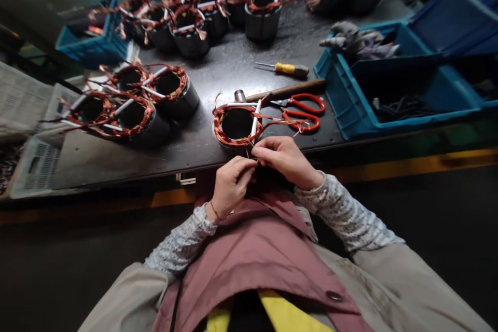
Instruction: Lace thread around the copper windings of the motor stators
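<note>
A motor stator (235,139) with copper windings and white sleeves stands upright at the table's front edge. Just in front of its rim, my left hand (230,181) is closed in a pinch on a thin wire end. Close beside it, my right hand (284,158) also pinches a thin wire near the foot of a white sleeve (255,120). The fingertips of both hands almost meet, and the wire between them is barely visible. Red-handled scissors (305,109) lie right of the stator, with copper leads reaching over toward them.
Behind the scissors lie a hammer with a wooden handle (291,89) and a yellow screwdriver (286,68). Blue bins (404,124) stand at right, one with grey gloves (354,41). More stators (179,96) stand at left and several at the back. A blue crate (93,52) is far left.
</note>
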A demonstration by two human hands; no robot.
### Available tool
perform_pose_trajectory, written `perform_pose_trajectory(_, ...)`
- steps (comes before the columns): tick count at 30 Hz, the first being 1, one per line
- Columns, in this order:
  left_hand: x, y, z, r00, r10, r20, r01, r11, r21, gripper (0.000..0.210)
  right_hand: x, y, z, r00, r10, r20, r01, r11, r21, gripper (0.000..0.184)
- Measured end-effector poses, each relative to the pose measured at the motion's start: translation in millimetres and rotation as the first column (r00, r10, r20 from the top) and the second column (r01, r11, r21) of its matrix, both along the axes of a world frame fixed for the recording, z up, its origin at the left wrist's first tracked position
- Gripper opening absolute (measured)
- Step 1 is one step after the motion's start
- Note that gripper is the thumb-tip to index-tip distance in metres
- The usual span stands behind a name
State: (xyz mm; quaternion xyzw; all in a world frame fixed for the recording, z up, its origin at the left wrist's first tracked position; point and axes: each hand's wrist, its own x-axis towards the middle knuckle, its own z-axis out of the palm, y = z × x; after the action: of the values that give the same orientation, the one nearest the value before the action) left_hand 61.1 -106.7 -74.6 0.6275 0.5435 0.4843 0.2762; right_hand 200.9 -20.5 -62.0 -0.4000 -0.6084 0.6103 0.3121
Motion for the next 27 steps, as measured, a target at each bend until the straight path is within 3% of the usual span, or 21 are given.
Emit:
perform_pose_trajectory(3,3,-13,4.5,0.998,0.045,0.049,-0.047,0.998,0.051,0.013,-4,-9,-2.2,0.987,-0.136,-0.083,0.122,0.981,-0.152,0.025)
perform_pose_trajectory(5,6,-20,3.3,1.0,-0.003,0.019,0.001,0.996,0.09,0.014,-7,-16,-5.0,0.972,-0.179,-0.151,0.134,0.953,-0.273,0.03)
perform_pose_trajectory(7,5,-23,-2.0,0.996,-0.079,0.042,0.077,0.996,0.041,0.013,-13,-22,-7.4,0.951,-0.222,-0.216,0.128,0.917,-0.378,0.034)
perform_pose_trajectory(8,2,-23,-5.6,0.995,-0.057,0.085,0.057,0.998,0.0,0.012,-16,-24,-8.1,0.94,-0.249,-0.234,0.139,0.904,-0.405,0.035)
perform_pose_trajectory(10,-6,-19,-12.6,0.985,0.098,0.14,-0.091,0.994,-0.054,0.01,-20,-25,-8.3,0.929,-0.281,-0.24,0.164,0.895,-0.414,0.038)
perform_pose_trajectory(12,-15,-10,-17.4,0.973,0.215,0.086,-0.216,0.976,0.012,0.011,-23,-25,-7.4,0.935,-0.261,-0.24,0.149,0.903,-0.402,0.038)
perform_pose_trajectory(13,-18,-4,-18.5,0.975,0.218,0.036,-0.221,0.972,0.085,0.011,-23,-25,-6.9,0.938,-0.244,-0.246,0.132,0.908,-0.398,0.038)
perform_pose_trajectory(16,-23,14,-16.4,0.992,0.091,-0.088,-0.066,0.964,0.256,0.014,-22,-27,-6.8,0.948,-0.207,-0.243,0.113,0.93,-0.349,0.033)
perform_pose_trajectory(18,-25,24,-10.8,0.99,0.054,-0.13,-0.012,0.952,0.305,0.016,-19,-27,-8.7,0.969,-0.179,-0.169,0.154,0.976,-0.151,0.025)
perform_pose_trajectory(19,-26,28,-7.1,0.987,0.047,-0.156,0.004,0.95,0.311,0.016,-17,-27,-10.3,0.979,-0.172,-0.107,0.176,0.984,0.028,0.02)
perform_pose_trajectory(20,-27,31,-3.2,0.981,0.039,-0.188,0.022,0.95,0.31,0.015,-15,-27,-12.1,0.984,-0.176,-0.038,0.18,0.953,0.244,0.016)
perform_pose_trajectory(21,-29,34,0.7,0.975,0.021,-0.222,0.048,0.952,0.303,0.014,-13,-26,-14.1,0.981,-0.193,0.026,0.16,0.874,0.459,0.014)
perform_pose_trajectory(23,-32,40,7.1,0.963,-0.046,-0.266,0.122,0.953,0.277,0.014,-9,-23,-18.2,0.963,-0.243,0.114,0.071,0.639,0.766,0.015)
perform_pose_trajectory(25,-34,44,10.9,0.963,-0.119,-0.243,0.181,0.951,0.249,0.013,-6,-20,-21.5,0.947,-0.278,0.163,-0.015,0.468,0.884,0.017)
perform_pose_trajectory(27,-34,48,12.5,0.976,-0.128,-0.175,0.162,0.968,0.194,0.01,-5,-18,-23.3,0.937,-0.303,0.173,-0.042,0.396,0.917,0.018)
